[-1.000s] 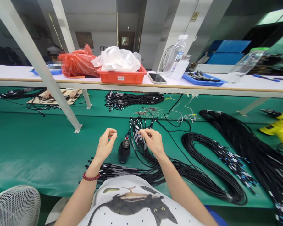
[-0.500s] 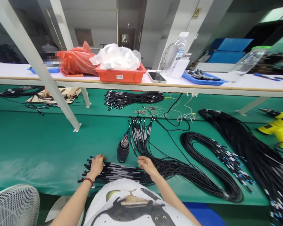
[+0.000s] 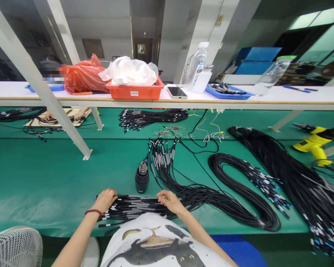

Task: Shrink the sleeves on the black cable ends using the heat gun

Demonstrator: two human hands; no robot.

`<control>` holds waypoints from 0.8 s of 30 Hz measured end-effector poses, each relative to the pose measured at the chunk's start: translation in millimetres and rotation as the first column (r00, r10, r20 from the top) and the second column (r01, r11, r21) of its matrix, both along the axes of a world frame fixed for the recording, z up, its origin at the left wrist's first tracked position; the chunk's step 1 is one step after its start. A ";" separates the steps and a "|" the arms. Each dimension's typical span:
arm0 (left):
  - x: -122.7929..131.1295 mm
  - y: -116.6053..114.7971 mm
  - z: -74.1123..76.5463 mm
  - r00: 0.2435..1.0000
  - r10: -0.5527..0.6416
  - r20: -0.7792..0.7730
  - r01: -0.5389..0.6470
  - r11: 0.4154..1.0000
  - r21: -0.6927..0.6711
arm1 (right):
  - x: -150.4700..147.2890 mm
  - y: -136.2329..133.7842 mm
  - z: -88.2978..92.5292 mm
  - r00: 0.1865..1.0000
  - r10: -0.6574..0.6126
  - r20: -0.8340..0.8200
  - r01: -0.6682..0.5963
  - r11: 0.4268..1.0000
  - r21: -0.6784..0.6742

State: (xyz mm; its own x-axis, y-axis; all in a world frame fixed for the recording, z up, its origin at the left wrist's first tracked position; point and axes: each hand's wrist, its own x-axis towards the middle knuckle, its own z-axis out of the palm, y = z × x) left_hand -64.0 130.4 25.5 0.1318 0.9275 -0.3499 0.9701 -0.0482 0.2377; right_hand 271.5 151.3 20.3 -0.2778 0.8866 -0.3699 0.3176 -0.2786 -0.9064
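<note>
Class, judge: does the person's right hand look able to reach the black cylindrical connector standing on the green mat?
Probably yes. The right hand rests on the bundle of black cables; the black cylindrical connector stands close beyond it, leftward, with only low cables and green mat between.

Two hands (image 3: 105, 199) (image 3: 169, 199), one orange bin (image 3: 135, 92), one phone (image 3: 177, 92), one yellow drill (image 3: 314, 140), one fan (image 3: 13, 246).

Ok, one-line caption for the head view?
Left hand and right hand rest on a black cable bundle on the green mat, a black connector upright behind.
</note>
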 end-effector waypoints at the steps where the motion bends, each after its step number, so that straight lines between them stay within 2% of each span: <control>1: -6.6 -2.6 9.2 1.000 -0.008 0.003 0.008 1.000 0.009 | 2.7 0.5 5.5 1.000 0.013 -0.004 -0.013 1.000 0.013; 4: -24.0 -10.8 45.9 1.000 -0.021 0.002 0.021 0.999 0.041 | 11.7 2.6 32.6 0.998 0.057 -0.028 -0.055 0.997 0.046; 7: -22.8 -21.8 95.0 0.997 -0.060 0.049 0.055 0.994 0.095 | 18.8 3.7 76.3 0.988 0.136 -0.067 -0.125 0.982 0.142; 10: 6.1 -33.7 149.1 0.957 -0.208 0.204 0.147 0.950 0.276 | 17.5 -1.4 130.8 0.967 0.228 -0.115 -0.183 0.933 0.309; 12: 35.4 -38.2 181.0 0.918 -0.305 0.255 0.189 0.899 0.395 | 10.4 -8.3 165.9 0.944 0.316 -0.091 -0.249 0.868 0.430; 14: 64.9 -37.4 205.3 0.887 -0.380 0.261 0.222 0.848 0.481 | -0.4 -15.2 194.1 0.924 0.381 -0.007 -0.323 0.791 0.520; 16: 88.6 -31.2 220.2 0.874 -0.421 0.242 0.234 0.802 0.549 | -11.7 -18.5 211.6 0.906 0.418 0.071 -0.388 0.751 0.534; 18: 103.4 -22.3 226.4 0.882 -0.418 0.217 0.220 0.773 0.595 | -20.4 -16.6 218.7 0.914 0.395 0.091 -0.382 0.765 0.518; 21: 110.1 -10.9 225.1 0.892 -0.394 0.223 0.187 0.770 0.610 | -25.8 -6.8 218.0 0.958 0.275 0.076 -0.272 0.799 0.536; 24: 105.9 -5.6 219.2 0.898 -0.349 0.270 0.130 0.795 0.593 | -25.1 3.2 215.8 0.980 0.178 0.084 -0.193 0.783 0.591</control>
State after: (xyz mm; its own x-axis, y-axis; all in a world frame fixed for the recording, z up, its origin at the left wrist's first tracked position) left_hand 42.0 124.9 244.8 0.3866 0.8649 0.3201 0.7644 -0.4947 0.4135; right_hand 246.4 154.5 236.1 -0.4584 0.8651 0.2037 0.3296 0.3783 -0.8650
